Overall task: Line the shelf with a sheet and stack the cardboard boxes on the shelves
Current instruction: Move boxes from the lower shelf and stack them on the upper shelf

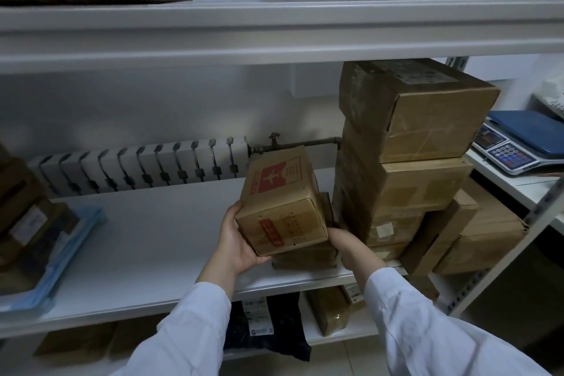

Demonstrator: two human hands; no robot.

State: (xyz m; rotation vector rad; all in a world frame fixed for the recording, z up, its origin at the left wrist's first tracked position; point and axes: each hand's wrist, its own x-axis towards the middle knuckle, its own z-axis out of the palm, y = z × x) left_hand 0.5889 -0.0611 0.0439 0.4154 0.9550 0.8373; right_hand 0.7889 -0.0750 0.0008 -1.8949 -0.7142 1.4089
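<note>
Head view: two hands in white sleeves are seen from above, both on one box, just left of the tall stack (406, 162).
Left hand (236, 241): cupped under the lower left corner of the small box (280, 201), thumb laid up its side, fingers curled beneath it.
Right hand (343, 246): clamped on the lower right corner, squeezed in between the box and the stack; most of its fingers are hidden, so only the grip itself can be made out.
Small box: brown cardboard, red aeroplane print on top, held tilted and almost touching the stack.
Flat box (305, 256): lying directly below the held one, at the stack's left foot; contact between the two can't be told.
Tall stack: several cardboard boxes piled up nearly to the upper shelf (274, 30), set at the right end of the middle shelf (152, 238).
Blue sheet (61, 253): spread far left of the stack under some more boxes, edge hanging over the shelf front.
Radiator (137, 168): mounted on the wall behind, left of the stack.
Scale (512, 146): parked on a table right of the stack.
</note>
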